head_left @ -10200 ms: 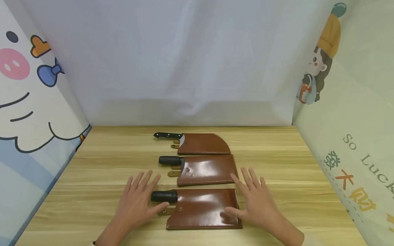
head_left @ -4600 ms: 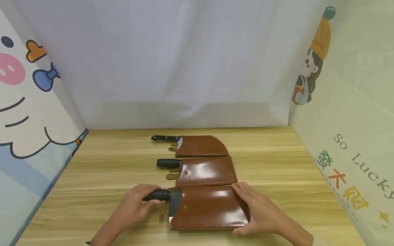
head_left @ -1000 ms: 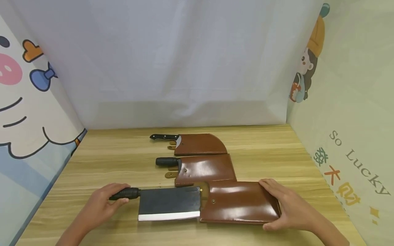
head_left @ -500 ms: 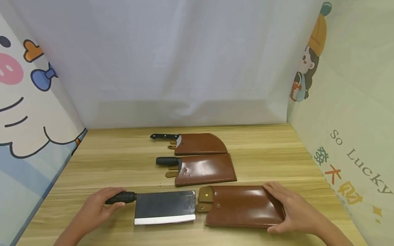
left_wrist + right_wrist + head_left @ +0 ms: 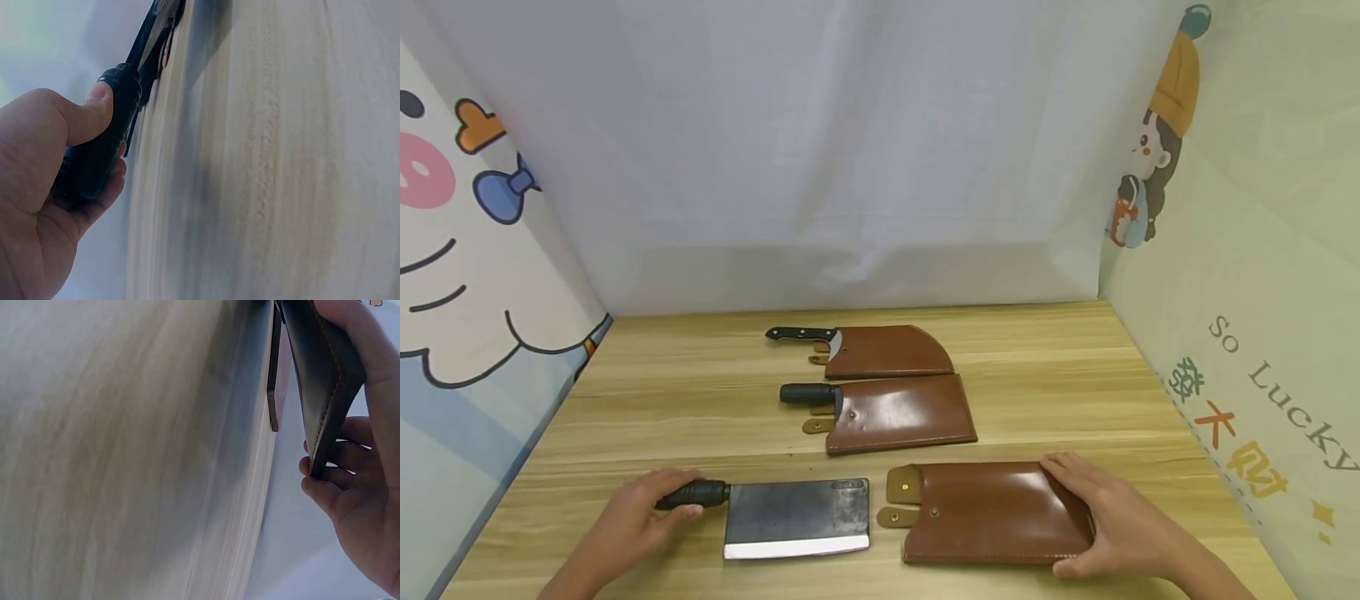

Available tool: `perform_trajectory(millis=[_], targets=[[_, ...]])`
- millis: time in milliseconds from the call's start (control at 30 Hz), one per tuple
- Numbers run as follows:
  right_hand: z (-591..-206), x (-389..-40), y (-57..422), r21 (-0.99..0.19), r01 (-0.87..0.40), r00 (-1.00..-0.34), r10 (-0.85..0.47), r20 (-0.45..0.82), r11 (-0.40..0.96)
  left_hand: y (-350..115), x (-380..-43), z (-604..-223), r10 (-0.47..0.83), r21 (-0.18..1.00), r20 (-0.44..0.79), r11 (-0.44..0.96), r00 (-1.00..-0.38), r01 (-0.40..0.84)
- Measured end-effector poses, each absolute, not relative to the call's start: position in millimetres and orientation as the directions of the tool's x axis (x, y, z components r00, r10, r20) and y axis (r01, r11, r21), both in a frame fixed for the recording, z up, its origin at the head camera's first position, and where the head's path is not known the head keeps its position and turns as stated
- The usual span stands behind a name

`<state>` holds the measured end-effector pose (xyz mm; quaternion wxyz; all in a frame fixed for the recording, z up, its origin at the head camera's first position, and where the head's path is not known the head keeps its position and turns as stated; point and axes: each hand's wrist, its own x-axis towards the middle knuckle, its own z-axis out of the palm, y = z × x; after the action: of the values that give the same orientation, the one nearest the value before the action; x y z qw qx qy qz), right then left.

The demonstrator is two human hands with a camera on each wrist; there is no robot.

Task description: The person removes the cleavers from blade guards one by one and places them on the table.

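Note:
My left hand (image 5: 636,517) grips the black ribbed handle of a cleaver (image 5: 797,512), whose dark, bare blade with a bright edge points right. In the left wrist view the thumb lies along the cleaver's handle (image 5: 103,150), fingers curled beneath. My right hand (image 5: 1116,521) holds the right end of a brown leather sheath (image 5: 1000,512), thumb on the near edge and fingers over the far edge. Two tan snap straps (image 5: 901,518) stick out of its mouth, a small gap from the blade tip. The right wrist view shows the sheath (image 5: 319,381) raised off the tabletop.
Behind, a sheathed cleaver (image 5: 902,412) with a black handle lies on the wooden table (image 5: 662,400). Farther back lies another sheathed knife (image 5: 887,350) with a riveted handle. A white curtain (image 5: 850,167) backs the table, with printed cloths (image 5: 1247,250) at the sides.
The cleaver has come out of its sheath, blade now bare to the left. Over the last second both moved nearer to me, the gap between them opened, and the sheath's straps came into view.

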<state>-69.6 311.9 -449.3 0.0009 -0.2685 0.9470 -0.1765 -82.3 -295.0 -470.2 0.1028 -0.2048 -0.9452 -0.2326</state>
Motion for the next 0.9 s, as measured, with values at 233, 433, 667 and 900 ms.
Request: perform_trajectory(millis=[233,433,667,900], targets=[[-452,-72,310,-0.35,-0.479,-0.868,-0.493,0.054,0.805,-298,-85,-475,0.357,0.397,0.277,0.803,-0.892,0.444],[-456,-73,309,-0.331,-0.494,-0.858,-0.512,0.035,0.804,-301,-91,-477,0.382,0.411,0.241,0.792,-0.892,0.451],[-461,-73,309,-0.335,-0.483,-0.86,-0.511,0.006,0.809,-304,-97,-481,0.394,0.411,0.136,0.812,-0.909,0.413],[-466,-74,309,-0.352,-0.477,-0.855,-0.518,-0.028,0.805,-305,-99,-486,0.406,0.34,0.169,0.831,-0.898,0.439]])
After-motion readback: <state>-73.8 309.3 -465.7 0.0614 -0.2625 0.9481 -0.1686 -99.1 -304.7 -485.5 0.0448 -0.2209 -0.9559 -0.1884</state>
